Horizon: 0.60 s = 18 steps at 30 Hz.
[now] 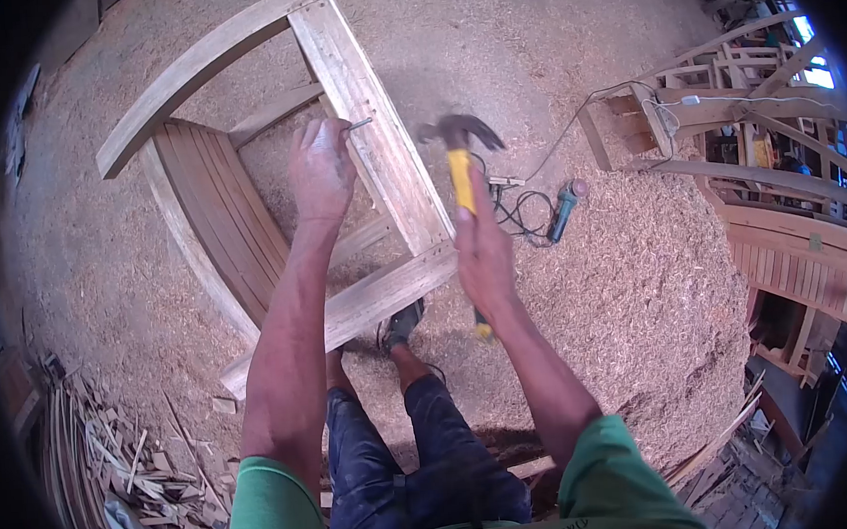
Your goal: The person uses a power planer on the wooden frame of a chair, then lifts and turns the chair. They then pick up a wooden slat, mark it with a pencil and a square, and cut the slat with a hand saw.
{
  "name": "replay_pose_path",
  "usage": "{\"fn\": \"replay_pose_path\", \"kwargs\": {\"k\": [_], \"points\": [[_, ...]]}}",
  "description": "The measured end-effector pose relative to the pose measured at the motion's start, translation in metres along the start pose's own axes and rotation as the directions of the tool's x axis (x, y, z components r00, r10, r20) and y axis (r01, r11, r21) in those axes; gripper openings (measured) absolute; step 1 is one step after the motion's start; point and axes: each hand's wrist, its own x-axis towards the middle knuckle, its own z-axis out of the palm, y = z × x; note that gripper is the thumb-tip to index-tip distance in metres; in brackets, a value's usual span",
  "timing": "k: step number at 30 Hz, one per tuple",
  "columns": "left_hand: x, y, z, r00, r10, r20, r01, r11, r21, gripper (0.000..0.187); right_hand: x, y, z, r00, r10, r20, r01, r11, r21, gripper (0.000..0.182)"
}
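A wooden chair frame [368,124] lies tipped on the floor in front of me, with a slatted panel [211,194] on its left side. My left hand [323,179] is closed over the long rail, pinching a thin metal punch or large nail [360,124] whose end reaches the wood's face. Small dark holes dot that rail. In my right hand [487,261] is a claw hammer [461,171] with a yellow handle, its blurred head raised just right of the rail. The fingers wrap round the handle, and its butt shows below the hand.
A teal power tool [563,214] and its coiled black cord [528,213] lie on the shavings-covered floor [635,282]. Stacked wooden frames [769,103] stand at the right. Offcuts [158,489] are heaped at lower left. My shoe [403,325] is close to the chair's lower rail.
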Motion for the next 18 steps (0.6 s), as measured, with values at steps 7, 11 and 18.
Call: {"fn": "replay_pose_path", "kwargs": {"k": [7,11,18], "points": [[-0.118,0.126,-0.014,0.778,-0.538,0.323,0.608,0.774,-0.175,0.015,-0.255,0.041,-0.124,0.922,0.348,-0.167,-0.376,0.908,-0.184,0.061],[-0.182,0.139,-0.047,0.642,-0.489,0.59,0.712,0.664,-0.225,0.018,-0.373,0.065,-0.131,0.814,0.547,-0.194,-0.58,0.773,-0.257,0.064],[-0.248,0.142,-0.136,0.585,-0.141,0.798,0.559,0.783,-0.272,0.02,-0.584,0.056,-0.057,0.533,0.751,-0.389,-0.824,0.566,-0.036,0.069]]}}
